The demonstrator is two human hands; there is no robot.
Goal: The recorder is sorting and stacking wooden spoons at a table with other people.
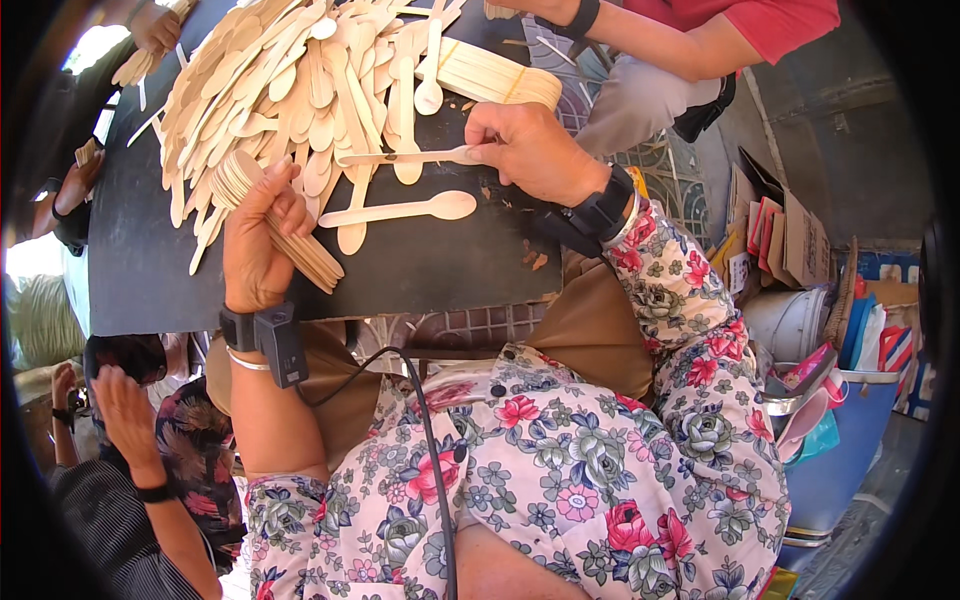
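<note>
- Wooden spoons (290, 80) lie in a loose heap across the far part of the dark desk (150, 270), bowls and handles pointing every way.
- At the far left edge, other people's hands (150, 25) hold small batches of the same pieces, well apart from the wearer's own.
- Left hand (255, 245) is closed around a stacked bundle of spoons (290, 235), thumb on top and fingers underneath; the handles fan out toward the near edge, a grip that seems meant to keep the stack aligned.
- One single spoon (400, 209) lies flat on bare desk between the two hands, touching neither.
- Right hand (530, 150) pinches the bowl end of one spoon (410, 157) between thumb and fingertips, its handle pointing left toward the bundle.
- A banded pack of flat sticks (500, 82) rests just beyond that hand (already tied, it appears).
- On the floor to the right stand a white bucket (790, 320) and a blue bin (850, 440); the bin holds coloured packets and papers, the bucket's contents are hidden.
</note>
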